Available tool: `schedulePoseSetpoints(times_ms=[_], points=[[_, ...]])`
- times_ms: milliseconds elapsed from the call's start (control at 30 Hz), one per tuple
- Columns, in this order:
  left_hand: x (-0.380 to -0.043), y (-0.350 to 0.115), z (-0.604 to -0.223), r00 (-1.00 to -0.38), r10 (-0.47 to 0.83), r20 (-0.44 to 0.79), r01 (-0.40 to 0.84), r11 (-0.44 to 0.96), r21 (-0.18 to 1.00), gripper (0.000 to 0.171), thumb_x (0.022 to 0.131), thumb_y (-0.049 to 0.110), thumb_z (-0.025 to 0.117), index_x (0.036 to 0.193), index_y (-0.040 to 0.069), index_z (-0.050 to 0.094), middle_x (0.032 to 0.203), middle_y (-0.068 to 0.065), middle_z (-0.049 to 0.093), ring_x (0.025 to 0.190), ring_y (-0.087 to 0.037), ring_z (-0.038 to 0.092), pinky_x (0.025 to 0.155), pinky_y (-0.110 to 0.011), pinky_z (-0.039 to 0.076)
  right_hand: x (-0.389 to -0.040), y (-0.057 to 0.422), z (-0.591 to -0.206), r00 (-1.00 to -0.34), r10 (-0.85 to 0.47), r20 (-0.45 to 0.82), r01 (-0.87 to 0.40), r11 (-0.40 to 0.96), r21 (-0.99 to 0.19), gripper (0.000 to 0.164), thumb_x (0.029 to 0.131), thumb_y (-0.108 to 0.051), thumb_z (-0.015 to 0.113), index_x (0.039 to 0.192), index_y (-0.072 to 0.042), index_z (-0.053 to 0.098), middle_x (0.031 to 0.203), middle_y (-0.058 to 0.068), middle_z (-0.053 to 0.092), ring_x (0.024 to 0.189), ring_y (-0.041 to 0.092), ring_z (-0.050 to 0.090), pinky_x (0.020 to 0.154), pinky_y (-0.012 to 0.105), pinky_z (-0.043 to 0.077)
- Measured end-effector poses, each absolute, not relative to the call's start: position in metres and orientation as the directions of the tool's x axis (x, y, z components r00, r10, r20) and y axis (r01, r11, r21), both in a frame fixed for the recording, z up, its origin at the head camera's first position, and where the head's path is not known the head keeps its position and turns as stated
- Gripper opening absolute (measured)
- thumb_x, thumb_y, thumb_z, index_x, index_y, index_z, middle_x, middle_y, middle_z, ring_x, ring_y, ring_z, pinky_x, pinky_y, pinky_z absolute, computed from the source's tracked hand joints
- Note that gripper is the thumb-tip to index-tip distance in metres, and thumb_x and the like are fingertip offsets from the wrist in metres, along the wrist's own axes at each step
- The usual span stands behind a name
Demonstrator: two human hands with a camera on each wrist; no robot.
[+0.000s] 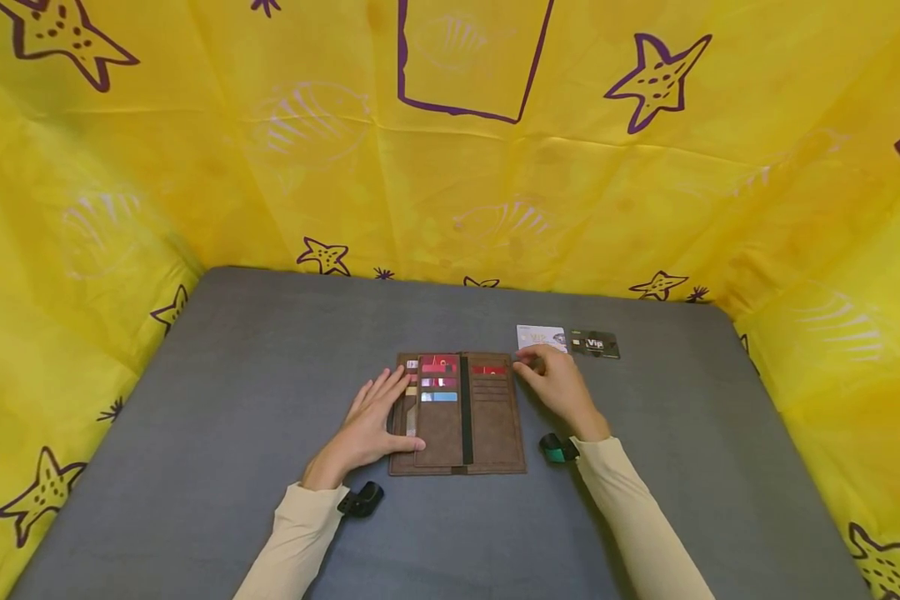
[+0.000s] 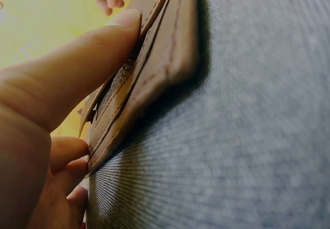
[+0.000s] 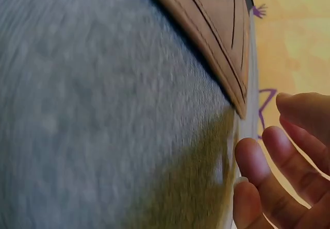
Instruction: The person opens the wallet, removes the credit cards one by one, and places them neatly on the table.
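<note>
A brown bifold wallet [image 1: 442,437] lies spread flat on the grey table, cards tucked in slots on both halves and a dark band down its middle. On its left half rests my left hand [image 1: 366,425], fingers spread along the outer edge. In the left wrist view the thumb [image 2: 98,48] lies over the inner flap's edge, with a zipper showing beneath. My right hand [image 1: 562,387] hovers by the wallet's upper right corner, fingers loosely bent. The right wrist view shows nothing between those fingers [image 3: 252,159]. Just beyond them is a white VIP card [image 1: 540,336], its lower edge partly covered.
A black VIP card [image 1: 595,343] lies right of the white one. Yellow cloth [image 1: 450,183] printed with starfish and fish hangs behind the table [image 1: 232,375] and along both sides. Each wrist wears a dark strap device, like the one at the left cuff [image 1: 363,500].
</note>
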State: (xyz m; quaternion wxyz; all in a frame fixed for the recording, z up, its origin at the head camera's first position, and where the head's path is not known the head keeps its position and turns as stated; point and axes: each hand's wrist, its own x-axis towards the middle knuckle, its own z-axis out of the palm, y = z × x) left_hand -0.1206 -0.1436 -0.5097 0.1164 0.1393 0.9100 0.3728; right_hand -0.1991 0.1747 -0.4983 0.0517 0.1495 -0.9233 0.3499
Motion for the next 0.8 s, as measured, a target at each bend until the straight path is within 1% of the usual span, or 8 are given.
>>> schedulePoseSetpoints(times_ms=[133, 433, 533, 800], points=[[-0.12, -0.143, -0.509, -0.934, 0.339, -0.11, 0.163, 0.682, 0.713, 0.11, 0.075, 0.042, 0.085, 0.158, 0.005, 0.024, 0.167, -0.012, 0.014, 0.155, -0.035, 0.006, 0.124, -0.056, 0.0, -0.197, 0.168, -0.5, -0.947, -0.254, 0.199, -0.322, 0.715, -0.621, 0.018, 0.089, -0.016, 0.074, 0.103, -0.005, 0.073, 0.089, 0.008, 0.072, 0.066, 0.011, 0.059, 0.064, 0.027, 0.047], [-0.12, -0.143, -0.512, -0.938, 0.337, -0.087, 0.179, 0.681, 0.71, 0.11, 0.074, 0.042, 0.086, 0.157, 0.004, 0.025, 0.166, -0.016, 0.016, 0.154, -0.039, 0.008, 0.122, -0.059, 0.002, -0.199, 0.154, -0.501, -0.945, -0.315, 0.091, -0.307, 0.748, -0.589, 0.016, 0.093, -0.025, 0.071, 0.095, -0.009, 0.073, 0.078, 0.0, 0.064, 0.068, 0.01, 0.054, 0.063, 0.027, 0.044], [-0.12, -0.143, -0.511, -0.938, 0.332, -0.102, 0.165, 0.685, 0.709, 0.11, 0.074, 0.041, 0.086, 0.157, 0.005, 0.025, 0.167, -0.013, 0.015, 0.155, -0.036, 0.007, 0.123, -0.058, 0.001, -0.201, 0.152, -0.501, -0.938, -0.337, 0.08, -0.321, 0.761, -0.564, 0.017, 0.093, -0.026, 0.07, 0.095, -0.009, 0.074, 0.079, 0.0, 0.063, 0.071, 0.012, 0.054, 0.065, 0.028, 0.045], [-0.121, -0.143, -0.509, -0.935, 0.329, -0.13, 0.144, 0.689, 0.71, 0.109, 0.075, 0.041, 0.085, 0.158, 0.007, 0.023, 0.168, -0.01, 0.013, 0.156, -0.033, 0.005, 0.124, -0.055, -0.001, -0.205, 0.15, -0.5, -0.921, -0.382, 0.076, -0.365, 0.775, -0.516, 0.015, 0.092, -0.023, 0.071, 0.096, -0.01, 0.076, 0.085, 0.003, 0.064, 0.077, 0.015, 0.056, 0.07, 0.031, 0.047]])
